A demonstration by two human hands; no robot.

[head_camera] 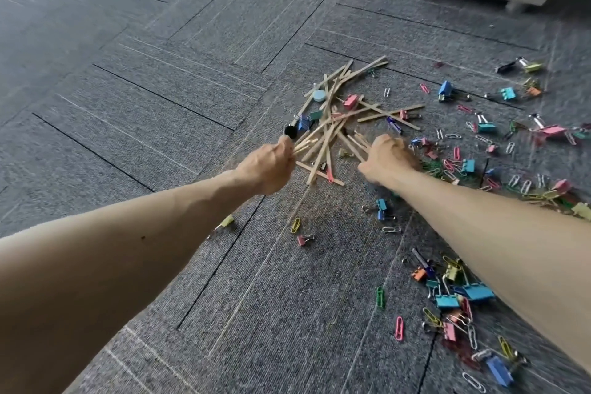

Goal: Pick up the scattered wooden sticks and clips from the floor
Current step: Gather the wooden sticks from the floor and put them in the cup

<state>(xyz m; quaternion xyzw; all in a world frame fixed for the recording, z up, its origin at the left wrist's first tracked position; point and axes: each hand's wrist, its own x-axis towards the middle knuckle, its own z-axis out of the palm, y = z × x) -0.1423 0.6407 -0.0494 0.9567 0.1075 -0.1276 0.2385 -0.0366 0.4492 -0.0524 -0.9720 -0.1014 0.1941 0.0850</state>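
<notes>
Gathering goes best by feeding sticks, ends aligned, into one bundle. The left grip [271,166] is curled tight round several wooden sticks [331,125], whose heap lies on the floor [160,105] just ahead. The right grip [387,160] curls over stick ends, but I cannot tell whether it pinches any. Clips [478,293] lie scattered rightward and are probably best collected afterwards.

Grey floor [160,89] carpet — dark seams in herringbone, thin pale stripes. Pale tan sticks [332,125] ahead of left hand [271,166], black knob [290,130] just past it, pale-blue disc [319,95] farther. Right of right hand [388,158] — clips [447,301] pink, blue, teal, yellow, green, orange.
</notes>
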